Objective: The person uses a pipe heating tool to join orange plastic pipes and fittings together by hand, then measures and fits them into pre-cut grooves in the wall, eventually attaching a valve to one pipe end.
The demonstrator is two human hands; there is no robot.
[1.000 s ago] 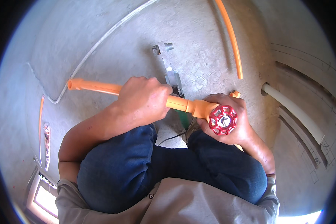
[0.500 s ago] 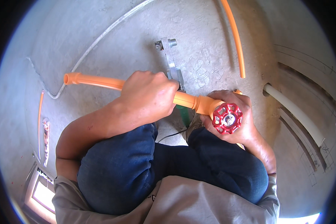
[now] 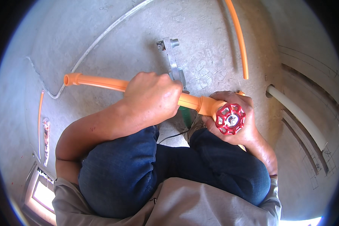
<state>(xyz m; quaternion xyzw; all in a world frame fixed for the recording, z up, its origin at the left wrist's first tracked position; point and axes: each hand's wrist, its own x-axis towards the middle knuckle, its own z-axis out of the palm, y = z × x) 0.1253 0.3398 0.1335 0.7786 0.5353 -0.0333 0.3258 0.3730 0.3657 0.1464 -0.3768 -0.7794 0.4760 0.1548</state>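
Note:
An orange plastic pipe (image 3: 101, 82) runs across in front of me, with an elbow fitting (image 3: 72, 79) on its left end. My left hand (image 3: 152, 94) is closed round the middle of this pipe, knuckles up. At its right end the pipe enters an orange valve body (image 3: 206, 106) topped by a red handwheel (image 3: 231, 119). My right hand (image 3: 245, 109) is wrapped round the valve from the right, its thumb beside the wheel. A small orange stub (image 3: 241, 92) shows above the right hand's fingers.
Beyond my hands, a pipe welding tool (image 3: 171, 60) with metal sockets and a green handle (image 3: 185, 117) rests on the concrete floor. Another orange pipe (image 3: 238, 37) lies far right. A pale conduit (image 3: 109, 30) curves at left. A cream pipe (image 3: 297, 116) and wall grooves are right.
My left hand has shifted very slightly to the right along the pipe. The valve and pipe stay nearly where they were, in the same grip.

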